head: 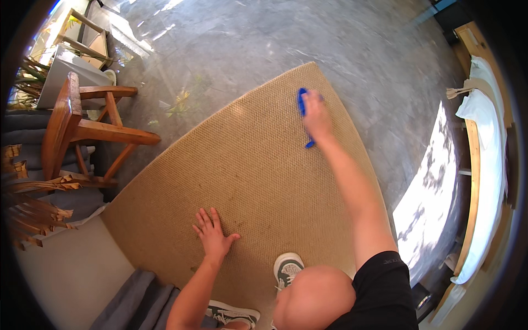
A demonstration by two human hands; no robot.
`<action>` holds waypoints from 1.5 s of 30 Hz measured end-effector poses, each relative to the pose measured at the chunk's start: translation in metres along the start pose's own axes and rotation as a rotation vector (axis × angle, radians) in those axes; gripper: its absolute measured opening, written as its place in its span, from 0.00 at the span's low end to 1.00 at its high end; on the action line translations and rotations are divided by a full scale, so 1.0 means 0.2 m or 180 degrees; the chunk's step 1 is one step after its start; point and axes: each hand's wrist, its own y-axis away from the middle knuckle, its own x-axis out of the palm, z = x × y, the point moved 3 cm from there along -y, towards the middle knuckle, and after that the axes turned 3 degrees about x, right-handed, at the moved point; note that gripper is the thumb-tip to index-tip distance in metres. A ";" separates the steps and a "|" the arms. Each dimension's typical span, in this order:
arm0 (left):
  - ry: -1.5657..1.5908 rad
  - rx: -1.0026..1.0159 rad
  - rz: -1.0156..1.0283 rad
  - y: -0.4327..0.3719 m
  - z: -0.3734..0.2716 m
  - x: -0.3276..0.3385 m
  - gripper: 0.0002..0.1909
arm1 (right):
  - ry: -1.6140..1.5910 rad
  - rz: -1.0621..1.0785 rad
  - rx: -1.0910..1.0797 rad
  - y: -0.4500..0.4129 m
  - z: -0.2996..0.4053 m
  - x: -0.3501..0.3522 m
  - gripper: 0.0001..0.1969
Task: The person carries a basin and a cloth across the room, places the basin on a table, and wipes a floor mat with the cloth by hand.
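A woven tan rug [247, 165], its far corner pointing away from me, lies beneath both my hands. My right hand [317, 115] reaches out near that corner, its fingers closed over a long blue tool, apparently a hand brush [302, 101]. The hand is blurred, and its palm hides much of the tool; a narrow blue end shows by the wrist. Nearer to me, my left hand [214, 238] is spread on the rug and holds nothing. Several small dark spots [237, 225] mark the weave close to its thumb.
A wooden stool [107, 128] stands beside the rug's left edge, with dried palm leaves [41, 202] in front. Grey curtain fabric [132, 297] hangs at lower left. To the right, a bed [482, 185] borders the polished concrete floor [231, 45]. My shoe [288, 266] rests on the rug.
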 end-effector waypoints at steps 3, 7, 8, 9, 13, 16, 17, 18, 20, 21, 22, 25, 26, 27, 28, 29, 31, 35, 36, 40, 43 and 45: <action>-0.0002 0.0029 0.0024 -0.01 -0.03 0.01 0.71 | 0.0038 0.0318 0.1318 -0.11 -0.52 -0.01 0.16; -0.0043 -0.0011 -0.0040 0.00 0.01 0.02 0.72 | 0.0017 -0.0261 0.1763 -0.26 -0.49 -0.07 0.16; -0.0048 -0.0039 -0.0055 0.01 0.03 0.01 0.72 | -0.0295 0.0052 0.1670 -0.31 -0.31 -0.10 0.17; -0.0030 -0.0018 -0.0068 0.01 0.02 0.02 0.72 | -0.0384 -0.0289 0.1025 -0.32 -0.16 -0.11 0.17; -0.0064 0.0004 -0.0088 0.00 0.02 0.04 0.72 | -0.0905 0.0477 -0.0463 -0.19 0.45 -0.05 0.25; -0.0043 0.0004 -0.0116 0.00 0.01 0.05 0.72 | -0.1202 0.0816 -0.0867 -0.05 0.58 -0.06 0.35; -0.0037 -0.0010 -0.0132 0.00 0.02 0.05 0.72 | -0.1242 0.0903 -0.0770 -0.04 0.56 -0.06 0.36; -0.0019 0.0002 -0.0137 0.00 0.01 0.05 0.72 | -0.1099 0.0910 -0.0861 -0.06 0.49 -0.06 0.36; 0.0001 -0.0022 -0.0093 0.00 0.00 0.03 0.72 | -0.0954 0.0794 -0.0855 -0.10 0.31 -0.04 0.34; 0.0006 -0.0076 -0.0081 0.01 0.01 0.01 0.72 | -0.0611 0.0765 -0.0736 -0.13 0.21 -0.05 0.32; 0.0007 -0.0082 -0.0081 0.01 0.01 0.00 0.72 | -0.0520 0.0837 -0.0456 -0.17 0.06 -0.05 0.30; 0.0083 -0.0003 -0.0032 -0.03 -0.06 0.03 0.72 | -0.0684 0.0547 0.1349 -0.21 -0.68 0.04 0.23; 0.0097 0.0064 -0.0047 -0.04 -0.09 0.05 0.72 | -0.0639 0.0636 0.2379 -0.22 -0.87 0.06 0.21; 0.0026 0.0008 -0.0064 -0.02 -0.03 0.04 0.72 | -0.0697 0.0678 0.2897 -0.27 -0.84 0.05 0.19; -0.0016 -0.0075 -0.0063 0.01 0.02 0.03 0.72 | -0.0740 0.0734 0.3419 -0.32 -0.79 0.01 0.17; -0.0006 -0.0072 -0.0046 0.01 0.01 0.02 0.72 | -0.0756 0.0742 0.3409 -0.34 -0.74 0.00 0.17; 0.0021 -0.0068 -0.0030 0.00 -0.02 0.02 0.72 | -0.0977 -0.0312 0.1891 -0.43 -0.54 -0.05 0.16; -0.0025 -0.0141 0.0000 0.02 0.01 -0.01 0.72 | -0.1004 0.0429 -0.0417 -0.45 0.22 -0.03 0.23; -0.0013 -0.0114 0.0000 0.00 -0.01 0.00 0.72 | -0.0873 0.0347 -0.0749 -0.36 0.31 0.03 0.25; -0.0002 -0.0153 -0.0013 0.01 0.01 0.00 0.72 | -0.1166 0.0467 -0.0324 -0.28 0.21 0.16 0.27; -0.0023 -0.0150 0.0125 0.02 -0.05 -0.03 0.70 | -0.0570 0.0305 0.1262 -0.36 -0.33 0.09 0.21; 0.0002 -0.0090 -0.0002 0.00 -0.07 -0.02 0.70 | -0.0449 0.0476 0.2187 -0.36 -0.58 0.03 0.19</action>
